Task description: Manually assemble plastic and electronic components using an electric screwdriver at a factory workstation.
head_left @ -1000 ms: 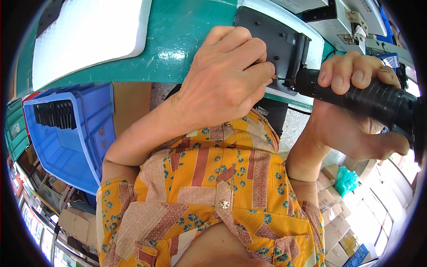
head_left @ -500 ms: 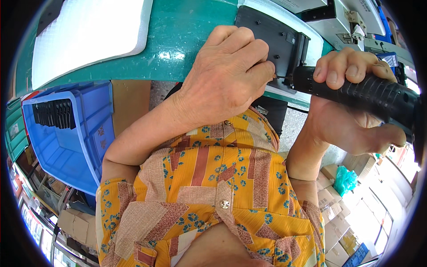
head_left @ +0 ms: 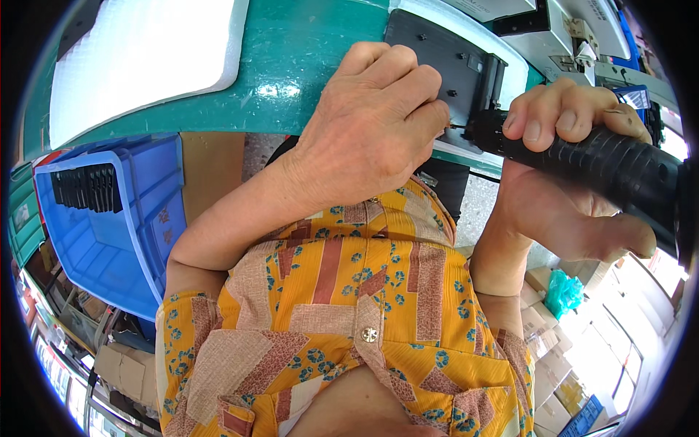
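Note:
My right hand (head_left: 550, 204) is wrapped around a thick black electric screwdriver (head_left: 608, 160), which lies slanted with its bit pointing left. The thin bit ends at the fingertips of my left hand (head_left: 375, 124). That hand is closed, thumb and fingers pinched together at the bit's tip; whatever small piece they hold is hidden. Just beyond both hands, a flat black plastic panel (head_left: 429, 62) with small raised posts and a ridge along its right side rests on white foam sheeting. My left fist covers part of the panel's near edge.
The green tabletop (head_left: 313, 44) carries another white foam sheet (head_left: 153, 65) at left. Below it stands a blue crate (head_left: 98, 251) with a row of black parts (head_left: 87, 188). White equipment (head_left: 582, 25) stands at the far right. Cardboard boxes (head_left: 127, 371) sit lower left.
The screwdriver's front end has shifted slightly left, toward my left fingertips. My right thumb has moved a little left and down; my left hand has hardly moved.

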Action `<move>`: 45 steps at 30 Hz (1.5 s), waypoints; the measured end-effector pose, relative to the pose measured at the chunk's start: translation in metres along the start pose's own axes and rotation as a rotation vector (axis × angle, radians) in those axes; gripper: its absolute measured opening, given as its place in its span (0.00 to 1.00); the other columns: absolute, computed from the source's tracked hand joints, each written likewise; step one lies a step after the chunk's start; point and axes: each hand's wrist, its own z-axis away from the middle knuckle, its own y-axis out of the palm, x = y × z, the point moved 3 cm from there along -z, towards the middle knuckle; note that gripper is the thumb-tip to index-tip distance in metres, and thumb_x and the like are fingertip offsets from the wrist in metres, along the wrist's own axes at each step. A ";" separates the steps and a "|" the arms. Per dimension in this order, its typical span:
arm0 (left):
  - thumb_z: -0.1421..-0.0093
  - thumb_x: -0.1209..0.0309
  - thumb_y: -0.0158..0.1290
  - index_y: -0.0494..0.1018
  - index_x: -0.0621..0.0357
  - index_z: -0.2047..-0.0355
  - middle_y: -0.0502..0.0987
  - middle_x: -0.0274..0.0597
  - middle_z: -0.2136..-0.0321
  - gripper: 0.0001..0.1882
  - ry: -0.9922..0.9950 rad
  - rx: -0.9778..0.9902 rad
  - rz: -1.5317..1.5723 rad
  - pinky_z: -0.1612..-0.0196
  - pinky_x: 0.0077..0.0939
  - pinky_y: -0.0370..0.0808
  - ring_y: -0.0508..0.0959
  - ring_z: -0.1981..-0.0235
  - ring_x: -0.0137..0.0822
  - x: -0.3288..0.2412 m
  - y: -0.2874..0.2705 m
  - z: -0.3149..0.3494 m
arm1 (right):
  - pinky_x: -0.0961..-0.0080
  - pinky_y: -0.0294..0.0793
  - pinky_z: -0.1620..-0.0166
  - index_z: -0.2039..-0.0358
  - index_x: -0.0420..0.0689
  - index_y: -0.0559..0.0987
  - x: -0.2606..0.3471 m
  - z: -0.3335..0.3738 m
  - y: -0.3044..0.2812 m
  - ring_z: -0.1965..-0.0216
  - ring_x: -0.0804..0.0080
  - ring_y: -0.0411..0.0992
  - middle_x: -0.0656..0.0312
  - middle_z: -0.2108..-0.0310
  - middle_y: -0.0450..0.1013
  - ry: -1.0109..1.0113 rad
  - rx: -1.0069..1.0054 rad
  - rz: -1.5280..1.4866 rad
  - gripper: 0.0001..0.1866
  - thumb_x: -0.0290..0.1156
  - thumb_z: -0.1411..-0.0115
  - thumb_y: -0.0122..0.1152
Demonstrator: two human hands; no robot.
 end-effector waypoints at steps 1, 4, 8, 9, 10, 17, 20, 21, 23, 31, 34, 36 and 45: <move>0.57 0.76 0.66 0.81 0.57 0.70 0.74 0.34 0.70 0.11 0.003 0.003 0.007 0.57 0.36 0.70 0.75 0.65 0.39 -0.001 0.000 -0.001 | 0.63 0.74 0.66 0.43 0.46 0.75 0.002 0.000 0.000 0.68 0.63 0.71 0.57 0.61 0.69 -0.005 0.001 0.007 0.52 0.82 0.49 0.55; 0.57 0.75 0.66 0.81 0.57 0.70 0.74 0.34 0.70 0.11 0.001 0.005 0.008 0.56 0.37 0.70 0.75 0.65 0.39 0.000 0.001 -0.002 | 0.64 0.74 0.66 0.44 0.46 0.75 0.001 -0.002 -0.001 0.68 0.63 0.71 0.57 0.62 0.69 -0.007 0.014 0.028 0.52 0.82 0.49 0.54; 0.58 0.76 0.66 0.81 0.58 0.71 0.74 0.35 0.70 0.11 -0.006 0.006 0.016 0.56 0.37 0.70 0.75 0.65 0.39 0.000 0.001 -0.001 | 0.65 0.74 0.68 0.44 0.45 0.74 -0.002 -0.006 0.003 0.70 0.65 0.70 0.58 0.63 0.69 0.016 0.020 -0.032 0.51 0.82 0.48 0.53; 0.58 0.76 0.66 0.81 0.58 0.71 0.74 0.35 0.70 0.11 -0.008 0.005 0.021 0.56 0.37 0.70 0.75 0.65 0.39 0.000 0.001 -0.002 | 0.65 0.74 0.68 0.44 0.45 0.74 -0.002 -0.006 0.002 0.70 0.65 0.70 0.58 0.63 0.69 0.020 0.020 -0.029 0.51 0.82 0.48 0.53; 0.58 0.76 0.66 0.81 0.58 0.71 0.74 0.35 0.70 0.11 -0.011 0.013 0.027 0.56 0.37 0.70 0.75 0.66 0.39 0.000 0.002 -0.003 | 0.65 0.74 0.69 0.45 0.45 0.74 -0.004 -0.006 0.000 0.70 0.65 0.70 0.58 0.64 0.69 0.034 0.021 -0.050 0.51 0.82 0.48 0.52; 0.55 0.74 0.65 0.78 0.58 0.71 0.72 0.36 0.70 0.10 0.020 0.011 0.037 0.55 0.37 0.69 0.74 0.65 0.40 0.001 0.005 -0.006 | 0.68 0.73 0.71 0.46 0.44 0.71 -0.004 -0.010 0.008 0.72 0.67 0.69 0.59 0.66 0.68 0.006 0.084 -0.004 0.50 0.81 0.48 0.55; 0.53 0.73 0.64 0.77 0.57 0.70 0.71 0.37 0.68 0.10 -0.002 0.058 0.006 0.54 0.38 0.69 0.73 0.63 0.41 0.001 0.002 -0.005 | 0.68 0.73 0.71 0.48 0.44 0.69 -0.011 -0.006 0.017 0.73 0.68 0.69 0.59 0.67 0.69 -0.038 0.053 -0.012 0.48 0.78 0.48 0.59; 0.53 0.73 0.64 0.77 0.57 0.70 0.71 0.37 0.68 0.10 0.016 0.044 0.005 0.54 0.38 0.69 0.73 0.63 0.41 0.000 0.002 -0.006 | 0.68 0.74 0.71 0.49 0.43 0.69 -0.010 -0.004 0.018 0.73 0.68 0.70 0.59 0.67 0.69 -0.062 0.026 -0.013 0.47 0.77 0.48 0.61; 0.56 0.72 0.60 0.74 0.56 0.76 0.67 0.38 0.70 0.07 0.014 0.042 -0.040 0.53 0.38 0.69 0.71 0.63 0.40 -0.001 0.003 -0.008 | 0.68 0.75 0.71 0.50 0.43 0.68 -0.006 -0.004 0.023 0.73 0.68 0.70 0.59 0.67 0.69 -0.088 0.058 0.046 0.47 0.76 0.48 0.62; 0.51 0.75 0.64 0.76 0.56 0.68 0.71 0.38 0.69 0.09 0.018 0.087 0.000 0.58 0.40 0.68 0.73 0.64 0.44 -0.006 0.000 -0.012 | 0.64 0.76 0.65 0.51 0.43 0.70 0.014 0.004 -0.005 0.68 0.64 0.71 0.56 0.66 0.69 -0.051 -0.172 -0.145 0.38 0.67 0.40 0.62; 0.52 0.76 0.64 0.77 0.55 0.68 0.71 0.38 0.70 0.10 -0.025 0.118 0.004 0.59 0.39 0.67 0.72 0.65 0.43 -0.001 0.002 -0.009 | 0.63 0.76 0.63 0.49 0.42 0.73 0.025 0.003 -0.038 0.67 0.63 0.71 0.55 0.65 0.70 -0.181 -0.255 -0.117 0.40 0.70 0.40 0.59; 0.52 0.76 0.64 0.77 0.55 0.68 0.71 0.38 0.70 0.10 -0.015 0.137 -0.012 0.59 0.39 0.67 0.72 0.65 0.43 -0.003 -0.001 -0.011 | 0.62 0.76 0.62 0.49 0.42 0.72 0.033 -0.007 -0.060 0.66 0.62 0.72 0.54 0.63 0.70 -0.243 -0.247 -0.096 0.39 0.69 0.38 0.58; 0.57 0.78 0.65 0.78 0.56 0.68 0.73 0.38 0.69 0.13 -0.003 0.137 -0.030 0.60 0.39 0.67 0.73 0.65 0.43 -0.005 -0.004 -0.012 | 0.60 0.75 0.61 0.48 0.42 0.73 0.036 -0.062 -0.114 0.66 0.63 0.72 0.56 0.64 0.71 -0.386 -0.225 0.183 0.38 0.69 0.36 0.52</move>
